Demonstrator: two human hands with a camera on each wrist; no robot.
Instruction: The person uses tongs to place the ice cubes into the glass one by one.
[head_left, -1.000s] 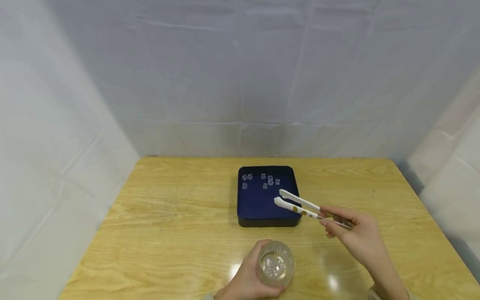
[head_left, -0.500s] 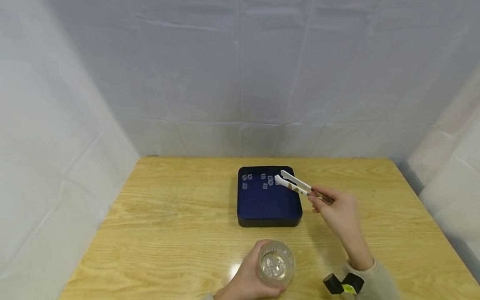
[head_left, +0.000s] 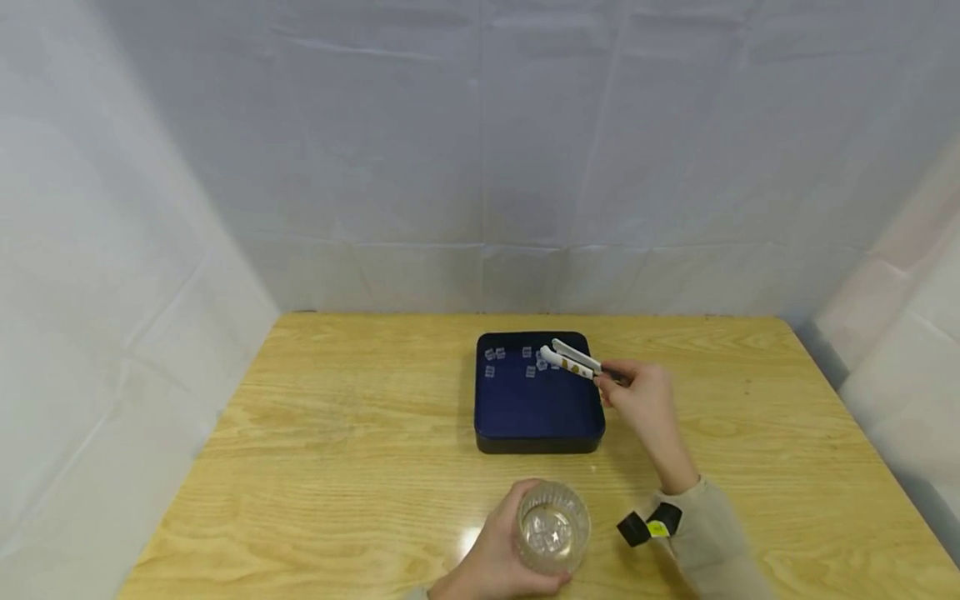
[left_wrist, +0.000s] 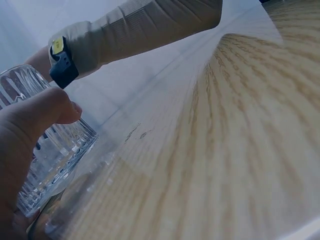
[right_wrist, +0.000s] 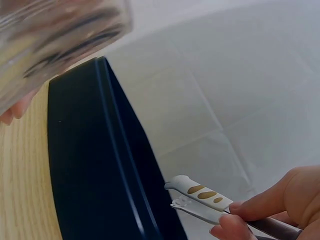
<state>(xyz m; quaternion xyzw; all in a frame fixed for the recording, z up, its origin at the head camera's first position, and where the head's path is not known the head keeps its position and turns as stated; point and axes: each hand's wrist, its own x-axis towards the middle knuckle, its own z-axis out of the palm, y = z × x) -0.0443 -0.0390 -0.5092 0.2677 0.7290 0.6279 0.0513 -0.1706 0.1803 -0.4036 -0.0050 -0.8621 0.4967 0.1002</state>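
Note:
My left hand (head_left: 498,546) grips a clear ribbed glass (head_left: 578,504) near the front of the table, with clear pieces at its bottom. In the left wrist view the thumb wraps round the glass (left_wrist: 65,142). My right hand (head_left: 645,408) pinches white-tipped tongs (head_left: 567,363) with brown spots and reaches over the right side of a dark blue square tray (head_left: 517,412). Several small clear cubes (head_left: 490,372) lie towards the tray's back. In the right wrist view a clear cube (right_wrist: 182,201) shows between the tips of the tongs (right_wrist: 202,194).
The tray stands on a light wooden table (head_left: 360,442), behind the glass. White cloth (head_left: 420,150) hangs at the back and both sides. A black wrist camera (head_left: 636,528) sits on the right sleeve.
My right hand has carried the tongs left and away from me, over the cubes at the tray's back right, and their tips have drawn closer together. The left hand and glass stay put.

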